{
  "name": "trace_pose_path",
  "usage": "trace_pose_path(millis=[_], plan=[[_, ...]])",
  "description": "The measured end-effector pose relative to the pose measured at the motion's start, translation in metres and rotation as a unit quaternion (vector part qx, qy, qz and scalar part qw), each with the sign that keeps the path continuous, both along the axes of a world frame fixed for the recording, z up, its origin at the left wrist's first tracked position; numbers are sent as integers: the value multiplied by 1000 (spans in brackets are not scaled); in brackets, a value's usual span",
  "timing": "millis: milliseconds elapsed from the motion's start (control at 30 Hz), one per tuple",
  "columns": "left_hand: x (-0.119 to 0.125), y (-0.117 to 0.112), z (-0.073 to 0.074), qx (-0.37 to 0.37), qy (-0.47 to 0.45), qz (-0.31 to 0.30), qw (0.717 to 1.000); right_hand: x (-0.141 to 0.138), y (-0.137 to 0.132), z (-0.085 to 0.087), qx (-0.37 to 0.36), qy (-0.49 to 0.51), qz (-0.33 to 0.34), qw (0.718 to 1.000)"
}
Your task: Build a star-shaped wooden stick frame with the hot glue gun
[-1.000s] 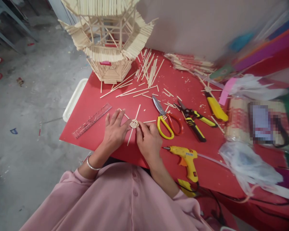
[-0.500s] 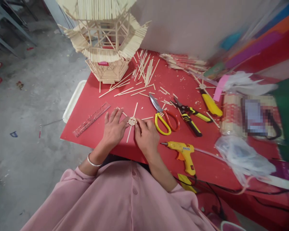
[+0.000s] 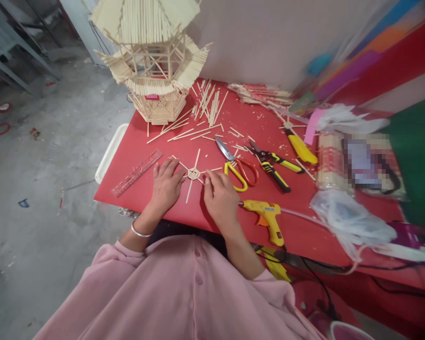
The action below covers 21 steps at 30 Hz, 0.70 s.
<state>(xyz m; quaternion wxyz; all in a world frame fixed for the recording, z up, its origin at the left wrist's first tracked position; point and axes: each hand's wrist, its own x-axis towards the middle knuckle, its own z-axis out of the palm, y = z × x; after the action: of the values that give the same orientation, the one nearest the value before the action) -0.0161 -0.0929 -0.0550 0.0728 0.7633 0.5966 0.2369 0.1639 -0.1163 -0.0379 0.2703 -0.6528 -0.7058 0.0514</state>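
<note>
A small spoked frame of thin wooden sticks [image 3: 193, 174] lies on the red tabletop [image 3: 163, 208], its sticks fanning out from a round woven-looking hub. My left hand [image 3: 167, 184] rests on the table at the frame's left, fingers spread, the fingertips by its left spokes. On the other side my right hand [image 3: 220, 196] has its fingers curled, thumb and index close to the hub's right edge; whether anything is pinched there is too small to make out. Scissors [image 3: 235, 165] with one yellow and one red handle lie beyond my right hand. A yellow glue gun [image 3: 265, 215] lies to its right.
A tiered pagoda model of sticks [image 3: 156, 71] stands at the back left. A clear ruler [image 3: 137, 173] lies left of my hands. Loose sticks [image 3: 208, 104], black-and-yellow cutters [image 3: 272, 165], a yellow-handled knife [image 3: 301, 145] and a plastic bag [image 3: 350, 219] spread across the table.
My right hand has drawn back slightly to the right from the hub, uncovering more of the spokes. My left hand stays beside the frame. The view has shifted a little.
</note>
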Motion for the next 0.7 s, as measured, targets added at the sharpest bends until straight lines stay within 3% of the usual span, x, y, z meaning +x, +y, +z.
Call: trace_pose_path(millis=[133,300,500,600,700], plan=[[-2,1,-6,8,-13,0,1000,24,-5,24,-17,-14,-38,999],[-4,3,-4,25,-18,-9,999,57,2,55,-168,-50,-74,982],[-7,27,27,-5,-10,-22,1000,76,25,78,-223,-69,-56,971],[0,49,42,-14,-31,-2,999,70,48,84,-248,-79,-32,965],[11,67,46,-26,-62,16,998,56,79,83,-252,-96,0,963]])
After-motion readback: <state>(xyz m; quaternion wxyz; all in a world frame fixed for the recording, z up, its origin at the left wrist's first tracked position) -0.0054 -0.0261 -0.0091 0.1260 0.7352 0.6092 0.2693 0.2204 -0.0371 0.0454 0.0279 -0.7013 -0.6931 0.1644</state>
